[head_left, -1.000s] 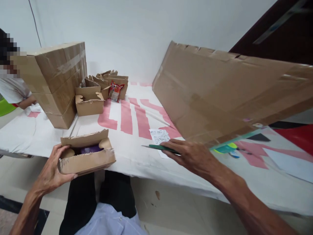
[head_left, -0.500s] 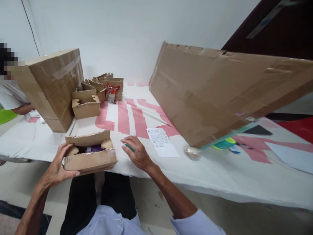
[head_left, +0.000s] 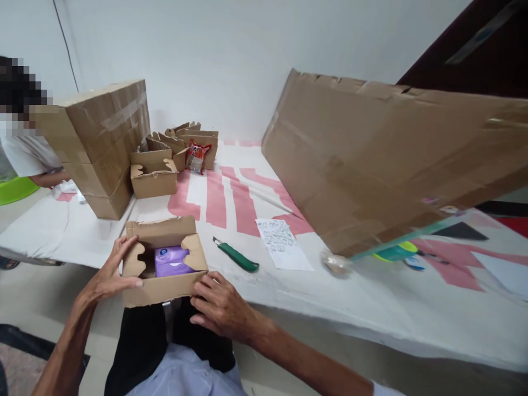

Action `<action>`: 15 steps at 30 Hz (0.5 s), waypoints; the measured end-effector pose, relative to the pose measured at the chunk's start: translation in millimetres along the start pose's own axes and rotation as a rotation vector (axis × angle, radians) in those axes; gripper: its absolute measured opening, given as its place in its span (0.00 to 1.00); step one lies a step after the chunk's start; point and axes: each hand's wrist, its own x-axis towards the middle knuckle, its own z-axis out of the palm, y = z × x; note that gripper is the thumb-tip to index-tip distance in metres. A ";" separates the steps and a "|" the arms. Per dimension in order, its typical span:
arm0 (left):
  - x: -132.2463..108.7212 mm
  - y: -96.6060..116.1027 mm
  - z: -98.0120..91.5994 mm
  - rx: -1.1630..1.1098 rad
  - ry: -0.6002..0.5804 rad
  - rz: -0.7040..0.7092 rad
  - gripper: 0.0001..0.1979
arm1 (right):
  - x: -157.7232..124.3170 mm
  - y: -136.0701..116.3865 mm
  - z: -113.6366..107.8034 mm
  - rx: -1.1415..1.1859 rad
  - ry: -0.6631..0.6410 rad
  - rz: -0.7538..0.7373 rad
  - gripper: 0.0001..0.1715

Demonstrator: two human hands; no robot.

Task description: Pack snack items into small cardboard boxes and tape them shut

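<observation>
At the table's near edge, over my lap, sat the small box [head_left: 163,275], its flaps open and a purple pack [head_left: 171,260] inside. I thought it best to keep the box flat and steady with both hands, so the pack would not tip out. My left hand [head_left: 108,278] was wrapped around the left side, holding it. My right hand [head_left: 220,308] was half open, thumb and fingertips just touching the front right corner. A green knife [head_left: 237,257] lay near on the table [head_left: 371,308].

Purple pkt [head_left: 171,261] label too small
</observation>
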 end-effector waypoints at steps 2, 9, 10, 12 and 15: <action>0.2 3.4 3.6 0.057 -0.011 0.015 0.63 | 3.0 3.8 1.1 0.084 -0.052 0.072 0.10; -0.3 0.0 15.9 0.071 0.048 0.078 0.65 | 66.3 40.8 -6.4 0.117 -0.303 0.195 0.07; -0.8 0.1 16.8 0.065 0.046 0.071 0.65 | 76.8 45.2 -4.5 0.077 -0.384 0.199 0.08; -2.3 0.9 18.2 0.052 0.041 0.051 0.66 | 95.1 51.5 0.6 -0.025 -0.544 0.222 0.14; -5.5 1.4 21.0 0.033 0.035 0.020 0.68 | 112.6 54.3 8.7 -0.158 -0.740 0.262 0.19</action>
